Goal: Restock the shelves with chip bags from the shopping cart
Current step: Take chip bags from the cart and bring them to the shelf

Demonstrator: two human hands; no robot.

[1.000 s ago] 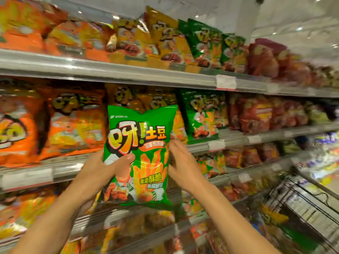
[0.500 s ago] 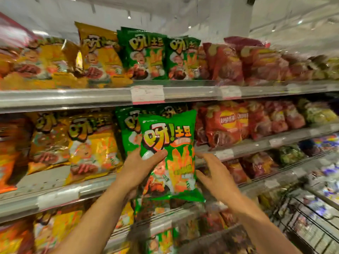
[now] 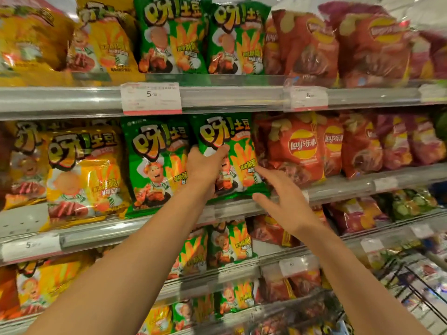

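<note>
A green chip bag (image 3: 229, 155) stands upright on the middle shelf (image 3: 338, 189), a little to 1 o'clock of the frame centre, between another green bag (image 3: 154, 163) at its 9 o'clock and a red Lay's bag (image 3: 300, 151) at its 3 o'clock. The left hand (image 3: 205, 168) grips the bag by its left edge, thumb laid across the front and the other fingers hidden behind it. The right hand (image 3: 280, 197) is spread, fingers straight and apart, its fingertips at the bag's lower right edge; contact looks likely but I cannot tell for sure. The bag's bottom edge sits at the shelf's front lip. At 12 o'clock, on the top shelf (image 3: 229, 97), stand two more green bags, with a white price tag (image 3: 151, 97) reading 5.90 clipped to the rail below them. Yellow bags (image 3: 82, 172) fill the 9 o'clock side of the middle shelf. At 5 o'clock, in the bottom right corner, part of the wire shopping cart (image 3: 416, 286) shows, blurred
</note>
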